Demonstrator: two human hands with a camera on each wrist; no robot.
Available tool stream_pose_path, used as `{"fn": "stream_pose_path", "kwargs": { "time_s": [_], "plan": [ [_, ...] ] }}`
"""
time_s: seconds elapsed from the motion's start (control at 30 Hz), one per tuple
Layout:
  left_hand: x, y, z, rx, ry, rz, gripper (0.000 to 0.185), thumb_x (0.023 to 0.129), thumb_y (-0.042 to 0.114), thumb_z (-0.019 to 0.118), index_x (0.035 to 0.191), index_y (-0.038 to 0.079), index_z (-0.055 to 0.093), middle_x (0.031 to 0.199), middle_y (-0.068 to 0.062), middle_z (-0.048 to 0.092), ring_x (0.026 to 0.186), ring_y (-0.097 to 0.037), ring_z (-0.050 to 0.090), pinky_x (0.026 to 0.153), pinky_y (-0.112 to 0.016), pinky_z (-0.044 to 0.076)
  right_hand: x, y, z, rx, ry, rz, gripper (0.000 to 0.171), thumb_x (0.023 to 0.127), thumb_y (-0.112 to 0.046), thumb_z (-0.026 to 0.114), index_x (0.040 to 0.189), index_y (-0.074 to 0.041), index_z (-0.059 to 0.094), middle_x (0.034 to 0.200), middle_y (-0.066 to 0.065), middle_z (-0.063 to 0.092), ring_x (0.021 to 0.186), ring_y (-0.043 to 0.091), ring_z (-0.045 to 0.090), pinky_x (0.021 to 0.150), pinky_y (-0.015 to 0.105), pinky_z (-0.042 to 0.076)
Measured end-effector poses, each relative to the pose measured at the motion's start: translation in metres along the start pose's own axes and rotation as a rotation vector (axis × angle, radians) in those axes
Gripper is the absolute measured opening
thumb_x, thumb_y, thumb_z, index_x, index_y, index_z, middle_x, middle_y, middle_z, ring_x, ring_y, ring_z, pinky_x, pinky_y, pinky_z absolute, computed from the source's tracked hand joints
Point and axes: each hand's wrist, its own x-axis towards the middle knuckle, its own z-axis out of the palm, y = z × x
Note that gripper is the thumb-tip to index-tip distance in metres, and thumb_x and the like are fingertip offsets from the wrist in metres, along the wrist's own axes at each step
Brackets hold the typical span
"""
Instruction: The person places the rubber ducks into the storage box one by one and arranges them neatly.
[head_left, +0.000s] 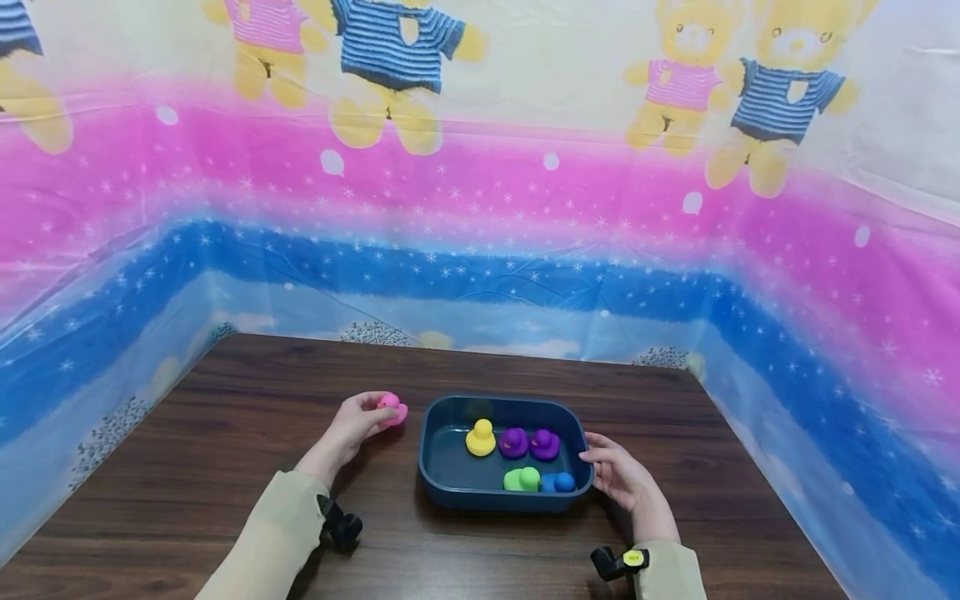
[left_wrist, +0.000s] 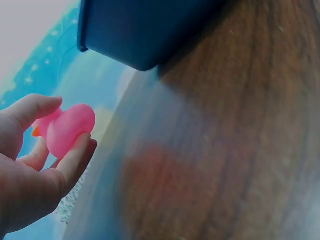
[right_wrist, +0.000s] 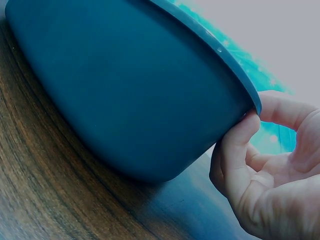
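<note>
Five little ducks sit in the blue tub (head_left: pixel 450 483) on the brown table (head_left: pixel 225 467) in the head view: a yellow duck (head_left: pixel 481 438), two purple ducks (head_left: pixel 528 443), a green duck (head_left: pixel 522 479) and a blue duck (head_left: pixel 558 482). The left hand (head_left: pixel 352 427) pinches a pink duck (head_left: pixel 393 409) just left of the tub, near its far corner. The right hand (head_left: pixel 618 473) touches the tub's right side.

From the left wrist, the thumb and fingers (left_wrist: pixel 70 160) pinch the pink duck (left_wrist: pixel 67 130), which is held up off the table (left_wrist: pixel 240 150). The tub (left_wrist: pixel 145 30) is farther off.

From the right wrist, the right hand (right_wrist: pixel 265 170) holds the tub (right_wrist: pixel 125 100) at its rim, thumb on top and curled fingers (right_wrist: pixel 235 155) against the wall.
</note>
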Motion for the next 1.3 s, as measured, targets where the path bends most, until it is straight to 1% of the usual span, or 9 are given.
{"fn": "stream_pose_path", "kwargs": {
  "time_s": [0.2,0.33,0.57,0.63,0.77,0.9,1.0,1.17,1.3],
  "plan": [
    [-0.002,0.012,0.004,0.006,-0.013,0.012,0.057,0.096,0.016,0.063,0.143,-0.005,0.038,0.141,-0.024,0.041,0.121,-0.030,0.052,0.106,-0.040,0.045,0.000,-0.001,0.001,-0.001,0.013,0.004,0.037,0.095,-0.001,0.048,0.129,-0.009,0.038,0.091,-0.006,0.067,0.071,0.003,0.067,0.072,0.020,0.055],
    [-0.005,0.025,0.011,0.004,-0.032,0.048,0.055,0.095,0.015,0.063,0.142,-0.004,0.040,0.141,-0.023,0.042,0.122,-0.032,0.050,0.109,-0.045,0.042,0.000,-0.001,0.000,-0.002,0.005,0.002,0.037,0.095,-0.001,0.048,0.130,-0.009,0.038,0.091,-0.006,0.067,0.071,0.003,0.067,0.072,0.020,0.055],
    [-0.015,0.052,0.029,0.027,-0.072,0.141,0.049,0.094,0.012,0.064,0.136,-0.003,0.047,0.134,-0.022,0.050,0.112,-0.026,0.055,0.099,-0.037,0.051,-0.001,-0.001,-0.001,-0.003,0.007,0.003,0.042,0.095,-0.002,0.048,0.134,-0.006,0.034,0.092,-0.007,0.068,0.072,0.002,0.067,0.072,0.019,0.055],
    [-0.018,0.056,0.034,0.033,-0.088,0.168,0.047,0.093,0.012,0.065,0.135,-0.003,0.049,0.132,-0.022,0.051,0.110,-0.025,0.056,0.100,-0.039,0.051,-0.001,-0.001,-0.001,-0.002,0.006,0.002,0.041,0.095,-0.002,0.048,0.134,-0.006,0.034,0.092,-0.007,0.067,0.072,0.002,0.067,0.071,0.019,0.055],
    [-0.023,0.058,0.044,0.034,-0.121,0.200,0.048,0.092,0.014,0.067,0.134,-0.001,0.050,0.129,-0.020,0.054,0.109,-0.026,0.057,0.101,-0.045,0.049,-0.001,0.000,-0.002,-0.001,0.007,0.003,0.044,0.095,-0.002,0.048,0.136,-0.005,0.033,0.092,-0.007,0.068,0.072,0.003,0.067,0.072,0.020,0.055],
    [-0.027,0.055,0.059,0.012,-0.155,0.197,0.044,0.091,0.014,0.068,0.131,0.001,0.054,0.126,-0.018,0.057,0.109,-0.027,0.056,0.104,-0.050,0.046,-0.001,0.000,-0.003,-0.001,0.005,0.000,0.045,0.095,-0.002,0.048,0.137,-0.005,0.032,0.093,-0.006,0.068,0.072,0.003,0.067,0.072,0.020,0.055],
    [-0.028,0.051,0.070,0.010,-0.166,0.186,0.040,0.091,0.010,0.068,0.127,0.000,0.056,0.124,-0.018,0.059,0.107,-0.026,0.056,0.102,-0.047,0.048,-0.001,0.001,-0.002,-0.002,-0.001,-0.004,0.045,0.095,-0.001,0.048,0.137,-0.005,0.032,0.094,-0.006,0.068,0.073,0.003,0.067,0.073,0.020,0.055],
    [-0.030,0.044,0.086,0.058,-0.186,0.196,0.039,0.090,0.009,0.069,0.125,-0.003,0.057,0.120,-0.018,0.061,0.101,-0.023,0.058,0.094,-0.039,0.053,-0.001,0.001,-0.002,0.000,-0.016,-0.009,0.042,0.095,-0.001,0.047,0.134,-0.006,0.035,0.094,-0.006,0.068,0.072,0.003,0.067,0.072,0.019,0.055],
    [-0.032,0.039,0.095,0.086,-0.220,0.199,0.039,0.090,0.010,0.070,0.125,-0.003,0.057,0.118,-0.018,0.062,0.098,-0.022,0.059,0.093,-0.038,0.054,-0.001,-0.001,0.000,0.003,-0.011,-0.006,0.038,0.095,0.000,0.047,0.131,-0.008,0.037,0.093,-0.006,0.068,0.070,0.003,0.067,0.071,0.019,0.055]
  ]
}}
